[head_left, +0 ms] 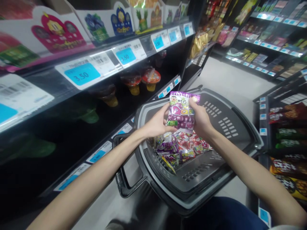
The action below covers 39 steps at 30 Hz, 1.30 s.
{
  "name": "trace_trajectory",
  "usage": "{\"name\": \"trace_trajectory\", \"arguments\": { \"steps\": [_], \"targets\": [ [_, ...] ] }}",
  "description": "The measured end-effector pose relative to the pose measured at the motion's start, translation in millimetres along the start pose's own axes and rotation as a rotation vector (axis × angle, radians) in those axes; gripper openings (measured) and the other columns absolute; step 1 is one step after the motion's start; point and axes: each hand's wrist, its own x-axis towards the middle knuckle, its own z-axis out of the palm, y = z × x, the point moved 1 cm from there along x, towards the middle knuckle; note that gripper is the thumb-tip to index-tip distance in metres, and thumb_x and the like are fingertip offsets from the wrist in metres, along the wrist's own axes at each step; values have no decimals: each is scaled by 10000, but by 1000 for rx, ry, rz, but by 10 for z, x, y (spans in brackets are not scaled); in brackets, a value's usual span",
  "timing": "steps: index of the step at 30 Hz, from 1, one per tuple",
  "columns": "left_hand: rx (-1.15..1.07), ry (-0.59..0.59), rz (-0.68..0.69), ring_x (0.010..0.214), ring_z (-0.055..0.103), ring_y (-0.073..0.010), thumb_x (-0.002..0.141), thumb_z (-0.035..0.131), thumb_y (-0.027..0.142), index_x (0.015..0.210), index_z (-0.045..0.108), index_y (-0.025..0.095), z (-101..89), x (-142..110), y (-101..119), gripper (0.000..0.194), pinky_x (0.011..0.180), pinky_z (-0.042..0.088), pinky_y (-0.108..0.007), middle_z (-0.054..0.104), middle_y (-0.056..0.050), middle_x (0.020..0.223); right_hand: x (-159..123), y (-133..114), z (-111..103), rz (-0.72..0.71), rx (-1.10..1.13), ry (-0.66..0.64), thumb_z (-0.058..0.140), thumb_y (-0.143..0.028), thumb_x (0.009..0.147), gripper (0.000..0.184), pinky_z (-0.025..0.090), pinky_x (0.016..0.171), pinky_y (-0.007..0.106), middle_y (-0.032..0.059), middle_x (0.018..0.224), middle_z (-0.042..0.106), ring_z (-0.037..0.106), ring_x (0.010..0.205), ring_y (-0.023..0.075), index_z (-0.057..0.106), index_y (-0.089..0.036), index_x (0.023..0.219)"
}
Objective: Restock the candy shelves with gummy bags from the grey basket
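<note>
A purple bag of grape gummy candy (181, 111) is held upright between both hands, its printed front facing me. My left hand (158, 123) grips its left side, with the thumb along the lower edge. On the right edge, my right hand (200, 116) is closed with the thumb near the top corner; its other fingers are hidden behind the bag. Below them is a grey shopping basket (230, 105), and several red and purple candy bags (184, 147) lie inside it.
Left of the basket runs a dark shelf with price tags (82, 75), fruit-printed boxes (59, 28) and jelly cups (151, 78). Snack packets (287, 134) fill a rack at right. Pale floor (235, 72) stretches toward stocked shelves (271, 46) further back.
</note>
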Motion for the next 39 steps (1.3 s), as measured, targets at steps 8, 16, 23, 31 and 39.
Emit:
{"name": "trace_trajectory", "arguments": {
  "steps": [8,16,23,31,39],
  "targets": [
    [295,164,10,859,638,-179,701,787,225,1559,252,338,-25,-9,12,1018,730,603,-390,503,-137,1364,101,46,-102,-30,-17,20,654,-597,863,507,583,869,488,102,928,752,713,953,283,684,-183,1155],
    [820,225,365,1313,451,-287,753,678,162,1494,359,272,-20,-31,71,814,1097,446,-511,435,-121,1417,126,95,-110,34,40,29,615,-579,898,452,564,931,502,99,1045,749,687,1055,285,686,-206,1143],
    [1039,156,407,1478,247,-340,753,604,76,1500,376,316,7,-83,135,817,1184,317,-580,241,-95,1615,-2,75,18,78,41,-141,516,-678,920,485,515,1004,496,34,1158,730,632,1166,270,672,-300,1180],
    [655,128,341,1515,261,-311,832,609,205,1548,303,263,-73,-32,65,781,1256,231,-519,251,-100,1647,-27,-45,2,74,-3,-301,538,-798,817,633,532,949,438,41,1161,725,634,1132,253,687,-290,1165],
    [-285,45,9,1367,505,-329,850,665,474,1448,484,188,-14,-28,192,687,1162,421,-506,600,-119,1397,80,-4,-74,-100,-87,-210,849,-539,709,392,449,537,246,-28,634,609,491,542,102,618,-227,660]
  ]
}}
